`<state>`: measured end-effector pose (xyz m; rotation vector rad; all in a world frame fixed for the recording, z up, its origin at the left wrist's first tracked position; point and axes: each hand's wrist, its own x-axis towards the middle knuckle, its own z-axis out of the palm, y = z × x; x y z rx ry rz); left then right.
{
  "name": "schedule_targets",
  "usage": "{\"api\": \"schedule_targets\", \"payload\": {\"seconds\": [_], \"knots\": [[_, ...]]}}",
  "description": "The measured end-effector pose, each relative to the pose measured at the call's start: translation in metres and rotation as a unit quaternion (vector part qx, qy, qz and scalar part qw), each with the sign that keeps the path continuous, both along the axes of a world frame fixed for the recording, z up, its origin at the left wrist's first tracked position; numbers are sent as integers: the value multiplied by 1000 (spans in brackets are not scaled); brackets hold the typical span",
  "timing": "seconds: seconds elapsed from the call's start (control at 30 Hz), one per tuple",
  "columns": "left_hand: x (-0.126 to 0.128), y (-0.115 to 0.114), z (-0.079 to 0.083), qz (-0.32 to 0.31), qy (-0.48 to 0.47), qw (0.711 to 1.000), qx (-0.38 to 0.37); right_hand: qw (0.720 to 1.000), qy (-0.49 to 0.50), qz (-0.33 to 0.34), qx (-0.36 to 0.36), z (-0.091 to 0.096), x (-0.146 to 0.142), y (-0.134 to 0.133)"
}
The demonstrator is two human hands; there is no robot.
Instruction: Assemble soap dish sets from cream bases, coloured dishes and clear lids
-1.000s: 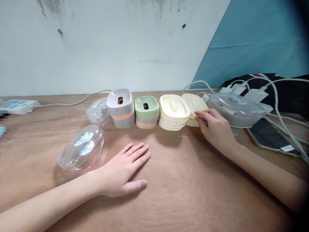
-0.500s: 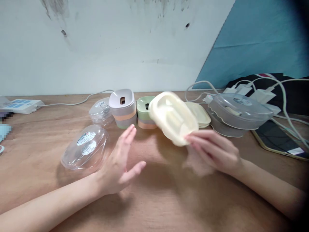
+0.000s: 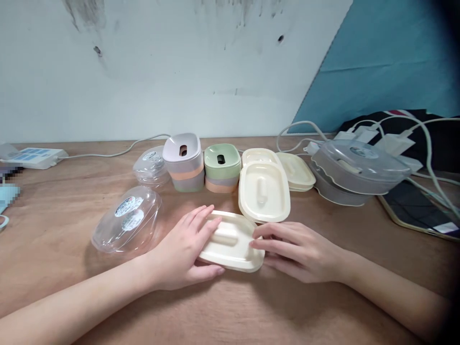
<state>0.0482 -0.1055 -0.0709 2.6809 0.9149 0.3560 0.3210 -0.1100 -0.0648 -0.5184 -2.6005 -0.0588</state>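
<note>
A cream oval soap-dish piece (image 3: pixel 230 239) lies flat on the wooden table (image 3: pixel 251 306) in front of me. My left hand (image 3: pixel 179 254) lies over its left end, fingers on top and thumb at the front edge. My right hand (image 3: pixel 298 249) holds its right end with the fingertips. Just behind it a second cream piece (image 3: pixel 264 191) lies over the front of a low cream stack (image 3: pixel 257 155). More cream pieces (image 3: pixel 296 170) are stacked to the right.
A clear dome lid (image 3: pixel 127 220) lies left of my left hand, another (image 3: pixel 151 165) behind it. Lilac-topped (image 3: pixel 183 160) and green-topped (image 3: pixel 222 167) stacks stand in a row. A grey lidded container (image 3: pixel 359 167), cables and a tablet (image 3: pixel 420 211) fill the right; a power strip (image 3: pixel 30 157) sits far left.
My right hand lifted cream pieces from the row and brought them towards me. One now lies flat between both hands; my left hand rose from the table and settled on it.
</note>
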Motion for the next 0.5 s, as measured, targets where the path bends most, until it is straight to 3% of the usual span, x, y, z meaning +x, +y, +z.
{"api": "schedule_targets", "payload": {"seconds": [0.23, 0.4, 0.5], "knots": [[0, -1, 3, 8, 9, 1000, -13, 993, 0, -66, 100, 2, 5, 7], [1, -1, 4, 10, 10, 1000, -14, 960, -61, -122, 246, 6, 4, 9], [1, -1, 4, 10, 12, 1000, -14, 944, -57, -160, 281, 6, 8, 14]]}}
